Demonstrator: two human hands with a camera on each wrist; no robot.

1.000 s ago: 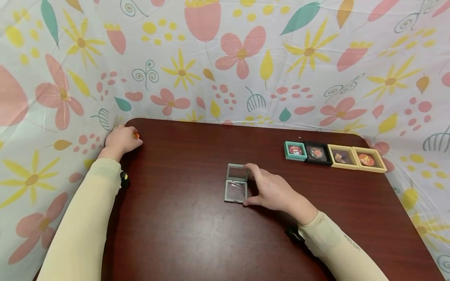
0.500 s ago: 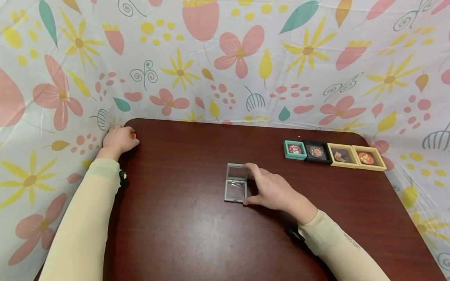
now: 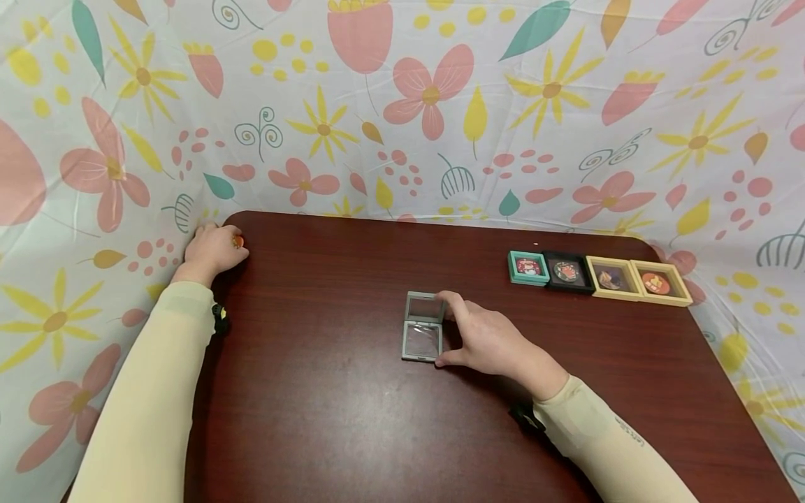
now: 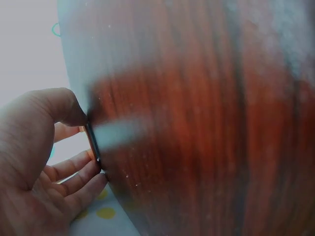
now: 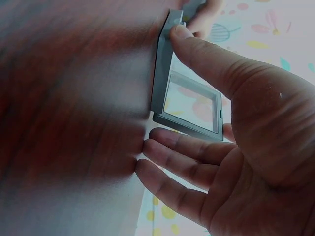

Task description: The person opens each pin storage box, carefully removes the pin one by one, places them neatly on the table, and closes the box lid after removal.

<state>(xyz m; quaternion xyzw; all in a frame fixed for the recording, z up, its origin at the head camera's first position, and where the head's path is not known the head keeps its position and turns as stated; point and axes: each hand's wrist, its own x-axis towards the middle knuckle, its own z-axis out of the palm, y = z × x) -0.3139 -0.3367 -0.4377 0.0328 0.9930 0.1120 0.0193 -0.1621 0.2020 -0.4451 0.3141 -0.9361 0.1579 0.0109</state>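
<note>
In the head view, a small grey hinged display frame lies unfolded on the table, with clear film in its windows. My right hand holds it by its right side, thumb at the near corner and index finger at the raised lid. The right wrist view shows the other fingertips resting on the tabletop. At the far left corner, my left hand pinches a thin round orange badge between thumb and fingers. The left wrist view shows this badge edge-on, right at the table surface; its face is hidden.
Towards the back right, a row of framed badges stands side by side: a teal frame, a black frame and two yellow frames. The dark wooden table is bordered by a flower-patterned cloth at the back and sides.
My left hand has shifted very slightly to the left with the orange badge. My right hand and the grey display frame have stayed in place.
</note>
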